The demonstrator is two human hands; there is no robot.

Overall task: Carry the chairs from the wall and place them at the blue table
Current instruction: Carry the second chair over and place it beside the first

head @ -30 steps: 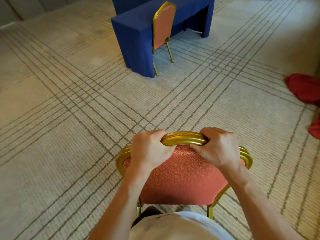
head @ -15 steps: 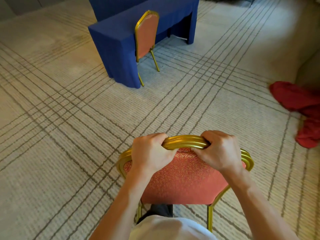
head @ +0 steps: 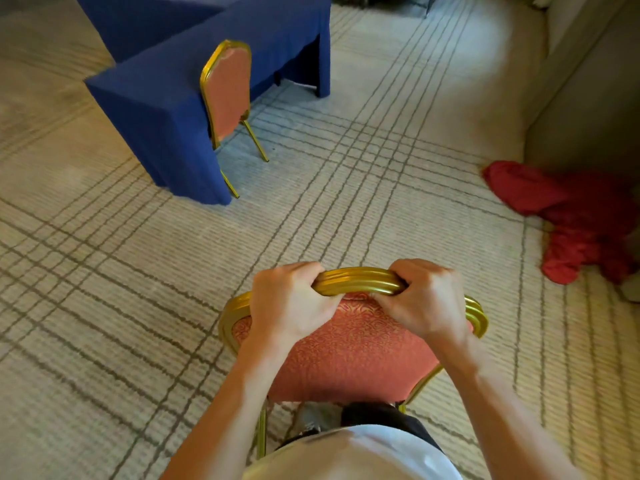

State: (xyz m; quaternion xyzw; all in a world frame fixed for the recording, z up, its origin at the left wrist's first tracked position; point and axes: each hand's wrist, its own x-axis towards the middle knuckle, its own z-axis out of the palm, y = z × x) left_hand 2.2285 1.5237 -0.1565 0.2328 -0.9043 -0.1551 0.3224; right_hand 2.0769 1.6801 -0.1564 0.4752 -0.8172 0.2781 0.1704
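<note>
I hold a chair [head: 349,355] with a gold frame and a red patterned back close in front of my body. My left hand [head: 289,301] and my right hand [head: 424,297] both grip the top rail of its back, side by side. Its seat and front legs are hidden under the backrest. The blue-draped table [head: 149,98] stands at the upper left, several steps away. A second gold and red chair [head: 227,91] is tucked against the table's near long side, its back facing me.
A heap of red cloth [head: 575,216] lies on the carpet at the right, beside a grey wall corner [head: 588,109]. A second blue table [head: 138,15] adjoins the first further back. Striped beige carpet lies between me and the table.
The table and the tucked chair have shifted left and down in view and look nearer; the red cloth also looks closer. Both hands keep the same grip on the chair's rail.
</note>
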